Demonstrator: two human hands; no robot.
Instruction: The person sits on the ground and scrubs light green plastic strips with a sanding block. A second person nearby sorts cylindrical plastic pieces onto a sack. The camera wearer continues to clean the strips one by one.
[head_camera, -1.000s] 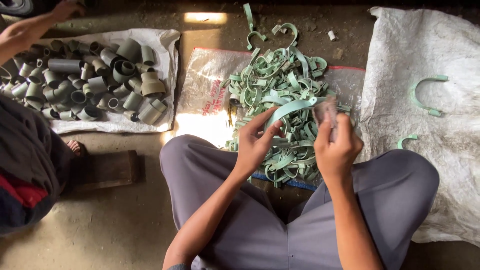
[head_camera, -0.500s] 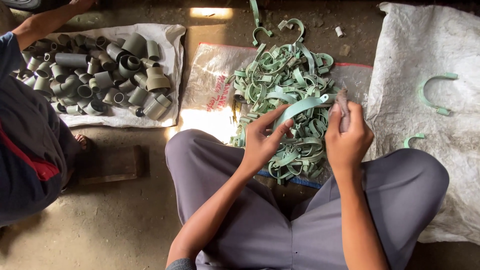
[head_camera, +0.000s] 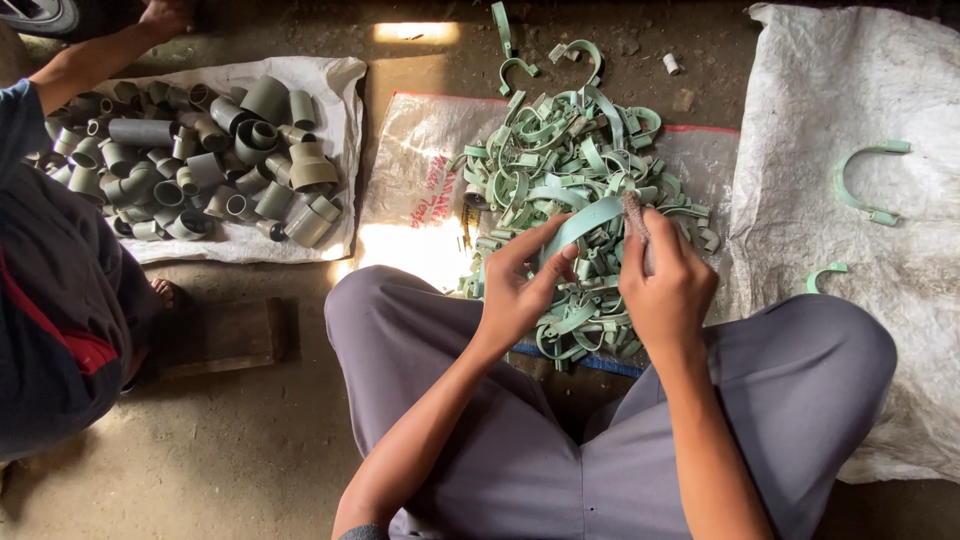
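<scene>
The left hand (head_camera: 520, 290) has a closed grip on 1 end of a curved pale green clamp strap (head_camera: 585, 220), thumb and fingers pinched around it. The right hand (head_camera: 665, 285) is clenched around a small brownish abrasive piece (head_camera: 634, 212), pressed against the strap's other end. The strap sits between both hands, above the person's grey-trousered lap and just over a pile of similar green clamps (head_camera: 575, 165) heaped on a clear plastic sheet (head_camera: 410, 180) on the floor. To the right, 1 large green clamp (head_camera: 865, 185) lies on a white sack (head_camera: 850, 100). At left, another person's arm (head_camera: 95, 55) reaches past grey pipe fittings (head_camera: 200, 165).
</scene>
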